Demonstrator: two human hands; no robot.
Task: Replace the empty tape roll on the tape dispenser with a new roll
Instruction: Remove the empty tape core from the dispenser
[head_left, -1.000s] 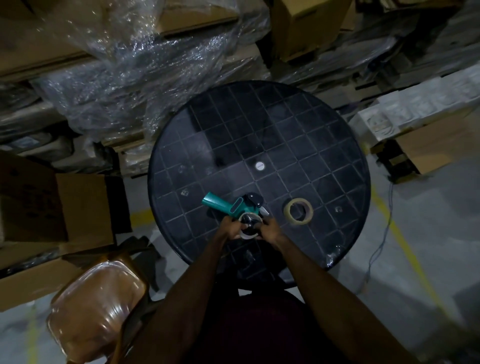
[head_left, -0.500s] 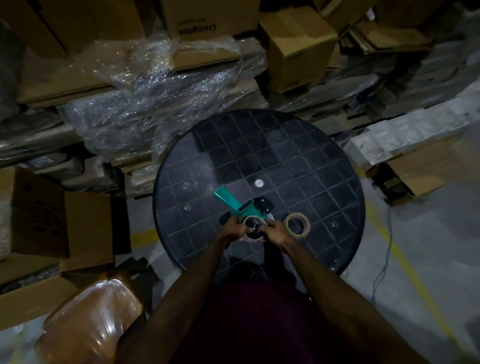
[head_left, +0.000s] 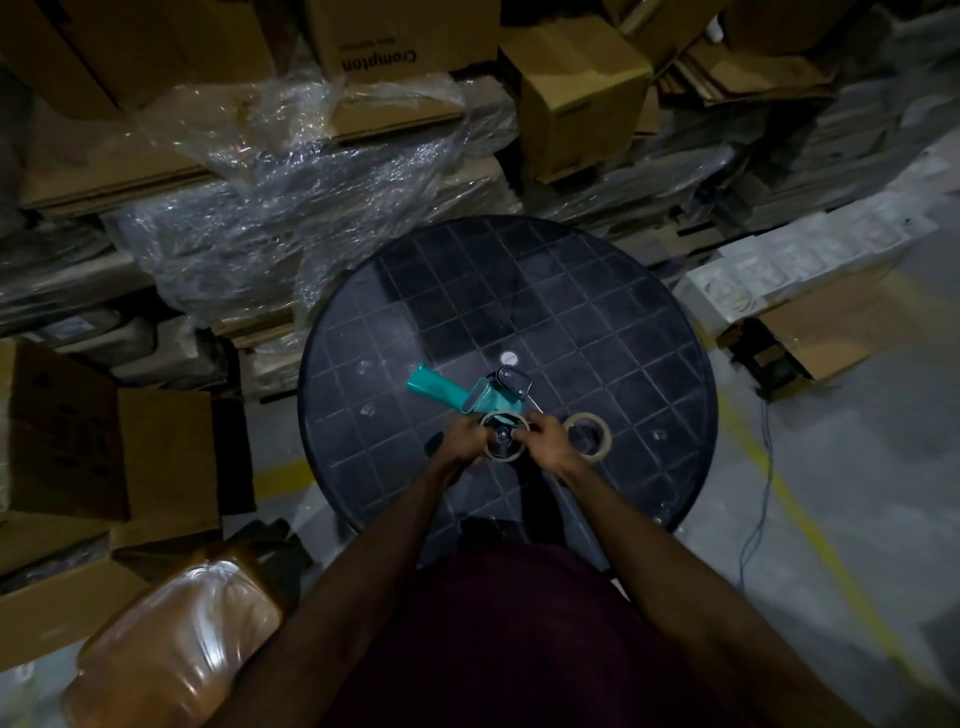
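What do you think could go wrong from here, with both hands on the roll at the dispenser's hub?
1. The left hand and right hand both pinch the roll on the hub, so nothing steadies the green dispenser; it may skid across the table.
2. The spare roll lies right beside the right hand, where a jerk could knock it away.
3. In such dim light, fingers might stray toward the dispenser's black front end.

The far half of the round table (head_left: 545, 291) is bare, so a hand can pass freely there. On the near half, the teal tape dispenser (head_left: 467, 397) lies left of centre, and a loose tape roll (head_left: 588, 435) sits just beside the right hand (head_left: 551, 446). Between the two hands the gap seems almost filled. Boxes wrapped in plastic (head_left: 291, 208) crowd the far-left edge.
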